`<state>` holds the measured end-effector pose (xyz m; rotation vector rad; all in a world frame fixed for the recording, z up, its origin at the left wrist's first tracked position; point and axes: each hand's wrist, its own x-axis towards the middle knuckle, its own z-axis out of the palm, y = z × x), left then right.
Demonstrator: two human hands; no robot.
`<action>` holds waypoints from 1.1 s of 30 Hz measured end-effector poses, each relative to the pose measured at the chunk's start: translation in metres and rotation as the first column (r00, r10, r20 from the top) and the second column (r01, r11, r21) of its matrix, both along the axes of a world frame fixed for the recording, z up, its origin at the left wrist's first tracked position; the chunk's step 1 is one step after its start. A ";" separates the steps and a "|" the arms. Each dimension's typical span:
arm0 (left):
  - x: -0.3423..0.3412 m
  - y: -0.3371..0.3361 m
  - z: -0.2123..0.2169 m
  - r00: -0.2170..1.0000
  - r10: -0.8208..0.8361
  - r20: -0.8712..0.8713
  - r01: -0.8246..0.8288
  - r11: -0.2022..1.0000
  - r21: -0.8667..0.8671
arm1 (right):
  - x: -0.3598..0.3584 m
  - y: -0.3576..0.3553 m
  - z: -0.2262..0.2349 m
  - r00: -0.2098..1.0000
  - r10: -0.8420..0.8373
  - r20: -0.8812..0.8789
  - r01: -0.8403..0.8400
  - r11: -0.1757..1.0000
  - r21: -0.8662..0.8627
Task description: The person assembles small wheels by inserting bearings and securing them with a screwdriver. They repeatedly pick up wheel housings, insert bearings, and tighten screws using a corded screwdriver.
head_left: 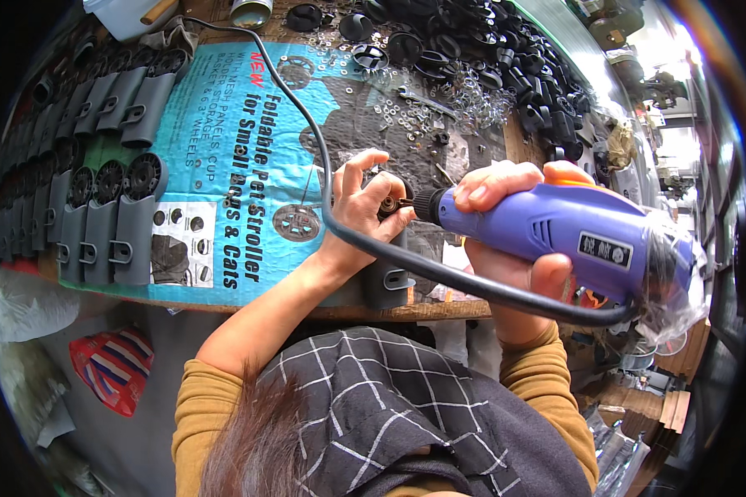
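A purple electric screwdriver (pixel 555 232) was gripped by the right hand (pixel 514 248) right of centre in the frame, the fingers closed around its body and its black chuck pointed left. A grey plastic part (pixel 387 277) with a dark wheel was steadied just left of the tool's tip by the left hand (pixel 360 207), whose thumb and fingers were curled around the top of the part while the index finger was raised. The part stood at the near edge of the wooden workbench (pixel 439 311), at the centre of the frame. A black power cable (pixel 323 166) was looped from the top of the frame, past the left wrist, to the tool's rear. Rows of finished grey parts (pixel 116 224) were laid at the left on a blue printed sheet (pixel 249 149). Black plastic pieces (pixel 489 41) and small washers (pixel 406 108) were heaped at the upper right.
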<state>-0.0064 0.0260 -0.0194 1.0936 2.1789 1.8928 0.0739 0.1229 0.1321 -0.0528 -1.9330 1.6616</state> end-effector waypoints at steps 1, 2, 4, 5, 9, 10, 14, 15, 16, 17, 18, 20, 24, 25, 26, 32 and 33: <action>0.000 0.000 -0.001 1.000 -0.008 0.004 0.008 1.000 0.011 | 0.001 -0.002 0.000 1.000 0.011 -0.002 -0.011 1.000 -0.007; -0.001 0.000 -0.003 0.999 -0.024 0.028 0.024 1.000 0.012 | 0.001 -0.002 0.001 0.996 0.072 -0.050 -0.075 0.996 -0.047; -0.002 0.000 -0.004 1.000 -0.021 0.020 0.021 1.000 0.001 | 0.002 -0.003 0.001 0.998 0.054 0.011 -0.054 0.998 -0.019; -0.002 0.000 -0.004 1.000 -0.020 0.022 0.020 1.000 -0.005 | 0.002 -0.002 0.001 0.997 0.050 0.053 -0.049 0.999 -0.016; -0.001 -0.001 -0.002 0.999 -0.026 0.039 0.027 0.999 -0.028 | 0.000 0.001 -0.001 0.986 0.050 0.160 -0.051 0.999 0.000; -0.001 -0.002 -0.002 0.999 -0.030 0.039 0.032 0.999 -0.039 | 0.000 0.001 -0.002 0.988 0.056 0.142 -0.052 0.998 -0.032; -0.002 -0.002 -0.002 0.998 -0.037 0.048 0.038 0.999 -0.028 | -0.003 0.000 -0.009 0.999 0.017 0.050 -0.017 1.000 0.000; -0.002 -0.001 -0.003 0.998 -0.050 0.048 0.053 0.997 -0.047 | -0.003 0.001 -0.009 0.998 0.041 0.037 -0.041 0.999 0.016; -0.002 -0.001 -0.003 0.998 -0.042 0.040 0.043 0.999 -0.021 | -0.004 0.001 -0.009 0.996 0.042 0.075 -0.042 0.999 0.008; -0.003 0.001 -0.004 0.999 -0.029 0.039 0.029 1.000 0.008 | -0.005 0.002 -0.009 0.996 0.038 0.079 -0.040 0.999 0.026; -0.003 0.002 -0.004 0.999 -0.016 0.037 0.014 0.999 0.038 | -0.005 0.003 -0.008 0.994 0.037 0.101 -0.040 0.999 0.032; -0.002 0.005 -0.004 0.999 0.008 0.052 -0.011 0.999 0.049 | -0.008 0.006 -0.007 0.989 0.034 0.141 -0.039 0.999 0.031; -0.001 0.004 -0.004 0.999 0.000 0.041 0.001 1.000 -0.023 | -0.014 0.008 -0.010 0.992 0.108 0.070 -0.109 0.994 0.021; -0.001 0.005 -0.003 0.999 0.001 0.041 0.000 1.000 -0.022 | -0.014 0.007 -0.010 0.992 0.068 0.108 -0.072 0.997 0.038; -0.001 0.005 -0.003 0.999 -0.002 0.047 0.003 1.000 -0.029 | -0.014 0.006 -0.010 0.991 0.047 0.129 -0.052 0.998 0.033; -0.001 0.006 -0.003 0.999 0.029 0.013 -0.029 0.999 -0.025 | -0.022 0.013 -0.016 0.992 0.098 0.076 -0.101 0.994 0.048; -0.001 0.006 -0.004 0.999 0.031 0.009 -0.031 0.999 -0.007 | -0.022 0.017 -0.016 0.982 0.158 0.102 -0.163 0.986 0.042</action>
